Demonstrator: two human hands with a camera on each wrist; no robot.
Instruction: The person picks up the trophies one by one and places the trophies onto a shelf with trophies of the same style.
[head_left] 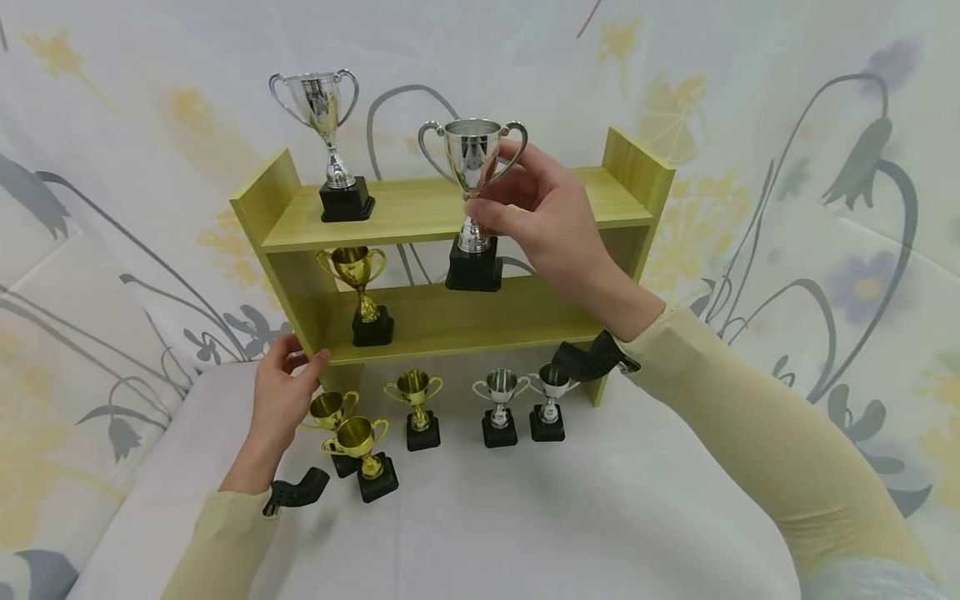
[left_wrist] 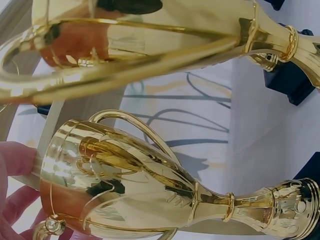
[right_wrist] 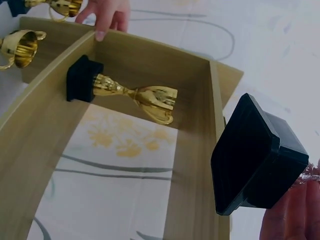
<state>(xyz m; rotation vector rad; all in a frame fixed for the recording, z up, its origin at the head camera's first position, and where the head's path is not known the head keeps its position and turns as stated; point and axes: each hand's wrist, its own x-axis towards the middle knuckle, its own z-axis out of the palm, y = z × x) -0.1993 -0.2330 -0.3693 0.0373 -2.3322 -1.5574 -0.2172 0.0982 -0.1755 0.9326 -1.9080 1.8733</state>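
My right hand [head_left: 551, 217] pinches the stem of a silver trophy cup [head_left: 472, 158], holding it upright in front of the upper board of a wooden shelf [head_left: 450, 329]. In the right wrist view its black base [right_wrist: 255, 155] is seen from below. My left hand [head_left: 281, 392] grips the shelf's left side, thumb at the front edge near the middle board. Another silver trophy [head_left: 318, 104] stands at the left of the top board. Below it, a gold trophy [head_left: 360, 271] stands on the middle board. Two gold trophies [left_wrist: 120, 185] fill the left wrist view.
On the white table [head_left: 480, 517], a gold trophy [head_left: 416, 392] and two small silver trophies [head_left: 498, 387] stand under and before the shelf. The two gold ones [head_left: 356, 437] overlap beside my left wrist. A flower-patterned cloth [head_left: 750, 125] hangs behind.
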